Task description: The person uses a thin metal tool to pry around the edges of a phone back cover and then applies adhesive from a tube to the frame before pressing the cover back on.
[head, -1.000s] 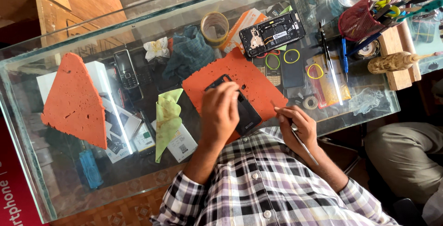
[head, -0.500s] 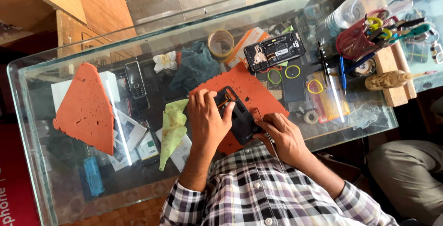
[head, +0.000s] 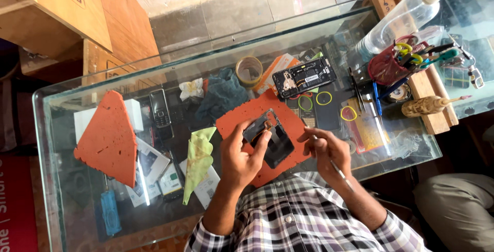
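My left hand (head: 241, 155) holds a dark phone body (head: 271, 138) lifted and tilted above an orange foam mat (head: 242, 121) on the glass counter (head: 319, 20). Thumb and fingers pinch the phone's upper end. My right hand (head: 325, 151) is just right of the phone, closed on a thin metal tool (head: 340, 173) whose shaft runs back toward my wrist. Its fingertips sit near the phone's edge. A second opened phone (head: 303, 77) with its board showing lies farther back on the counter.
A triangular orange foam piece (head: 110, 138) lies at left, a yellow-green cloth (head: 198, 160) beside my left forearm, a teal cloth (head: 222, 95) and tape roll (head: 249, 70) behind. Rubber bands (head: 324, 98), a red tool cup (head: 387, 67), a plastic bottle (head: 404, 18) and pens stand right.
My left hand has lifted the phone off the mat and tilted it up. My right hand with the tool has come closer to the phone's right edge. The view has shifted.
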